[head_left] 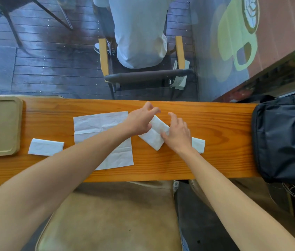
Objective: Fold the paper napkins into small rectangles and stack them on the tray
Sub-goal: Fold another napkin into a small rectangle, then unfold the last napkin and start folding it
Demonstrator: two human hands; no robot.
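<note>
A folded white napkin point(154, 136) lies at an angle in the middle of the wooden counter point(215, 124). My left hand point(141, 120) grips its far left edge with the fingers curled. My right hand point(178, 133) presses flat on its right side. An unfolded napkin point(106, 124) lies spread to the left, partly under my left forearm. A small folded napkin point(46, 147) rests nearer the tan tray point(0, 124), which stands at the counter's left end with nothing on it. Another folded napkin point(199, 144) peeks out from behind my right wrist.
A black bag point(284, 138) sits on the counter's right end. Beyond the glass, a person in light trousers sits on a chair point(148, 77). A tan stool cushion point(110, 214) is below the counter's near edge.
</note>
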